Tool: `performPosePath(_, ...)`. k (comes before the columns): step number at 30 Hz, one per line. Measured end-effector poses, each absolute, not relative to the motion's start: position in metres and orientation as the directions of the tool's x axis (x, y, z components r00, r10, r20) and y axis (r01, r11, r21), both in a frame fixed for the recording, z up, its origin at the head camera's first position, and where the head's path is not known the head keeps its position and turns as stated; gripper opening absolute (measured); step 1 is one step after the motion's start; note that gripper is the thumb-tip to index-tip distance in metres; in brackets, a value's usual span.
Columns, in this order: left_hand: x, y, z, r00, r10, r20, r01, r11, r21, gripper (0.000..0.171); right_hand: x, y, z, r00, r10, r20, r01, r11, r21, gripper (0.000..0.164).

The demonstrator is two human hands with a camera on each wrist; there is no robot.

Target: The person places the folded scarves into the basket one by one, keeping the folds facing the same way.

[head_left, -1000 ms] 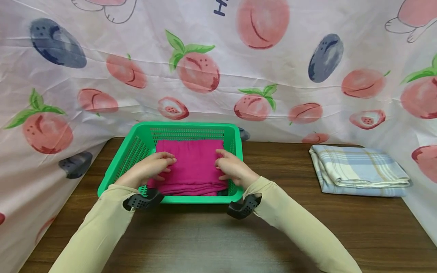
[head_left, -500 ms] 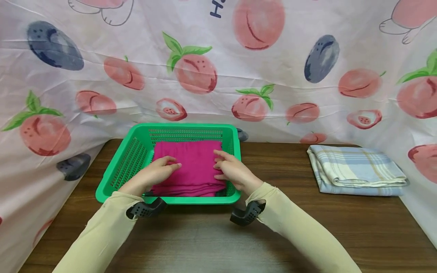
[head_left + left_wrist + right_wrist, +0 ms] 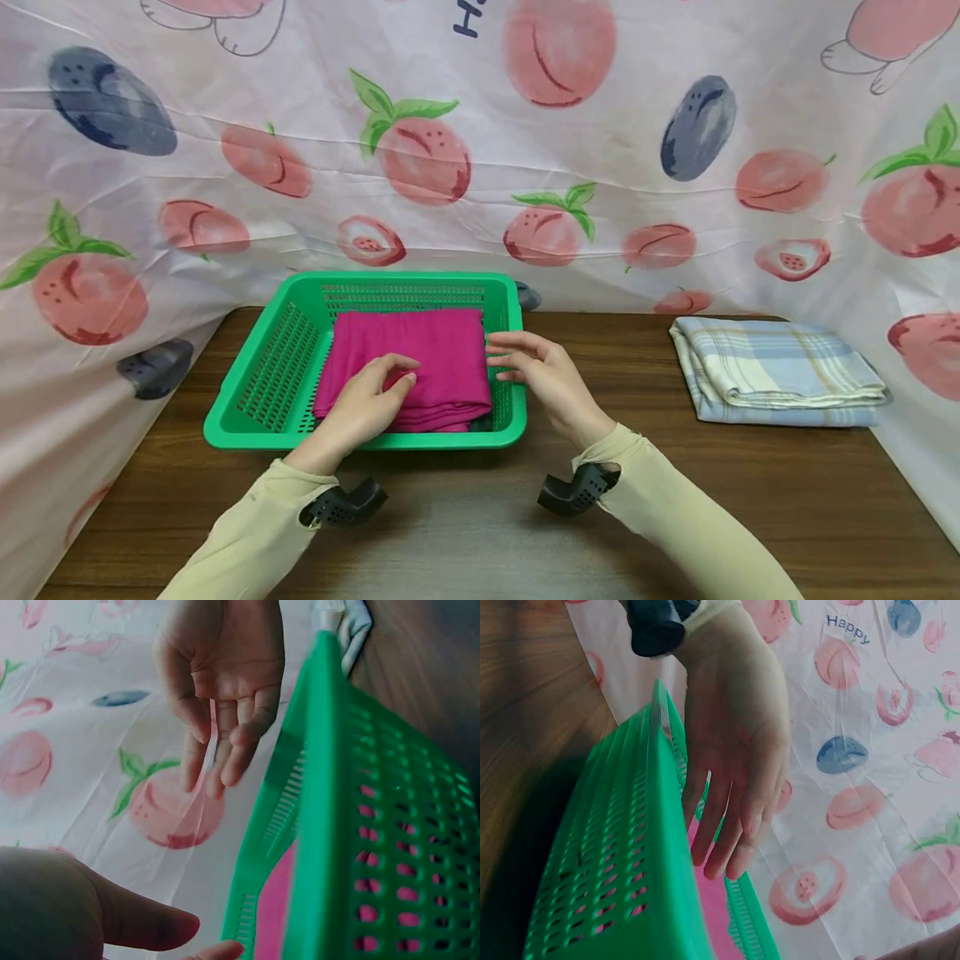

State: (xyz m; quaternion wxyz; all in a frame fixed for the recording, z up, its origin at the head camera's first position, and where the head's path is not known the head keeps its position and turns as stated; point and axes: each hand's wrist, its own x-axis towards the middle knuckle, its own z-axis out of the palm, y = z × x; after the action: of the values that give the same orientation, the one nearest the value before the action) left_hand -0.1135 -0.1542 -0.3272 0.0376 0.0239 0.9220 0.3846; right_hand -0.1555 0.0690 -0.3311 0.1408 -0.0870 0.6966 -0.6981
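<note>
A folded magenta cloth [image 3: 442,350] lies in a green plastic basket [image 3: 255,440] with slotted walls. My left hand [image 3: 367,404] hovers over the front of the cloth, fingers loosely bent, with nothing held. Above the basket's right rim is my right hand [image 3: 543,371], its fingers relaxed and pointing left. In the left wrist view, the right hand [image 3: 225,682] hangs beyond the basket wall with nothing in its fingers. The right wrist view shows the left hand [image 3: 735,742] above the rim, with bits of magenta cloth behind its fingertips.
A folded blue and white plaid cloth [image 3: 780,367] sits on the wooden table [image 3: 615,383] to the right. Behind the basket hangs a fruit-print curtain [image 3: 465,225], which also runs along both sides. Each wrist wears a black camera mount [image 3: 345,504].
Both hands have drawn back toward me. The right has shifted right, from over the cloth to the basket's rim; the left has moved right across the cloth. The basket and cloth stay in place.
</note>
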Motion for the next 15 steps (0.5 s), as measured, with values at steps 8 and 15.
performPosePath(8,-0.106,-0.135,-0.338,-0.996,0.052,0.072,0.089,0.639,0.764,0.023,-0.152,0.094,-0.347,-0.967,-0.251,-0.037,0.036,0.010,-0.999,0.028)
performPosePath(15,-0.094,-0.110,-0.347,-0.979,-0.037,0.199,0.150,0.529,0.835,0.017,-0.148,0.122,-0.353,-0.978,-0.208,-0.012,0.007,0.026,-1.000,0.025)
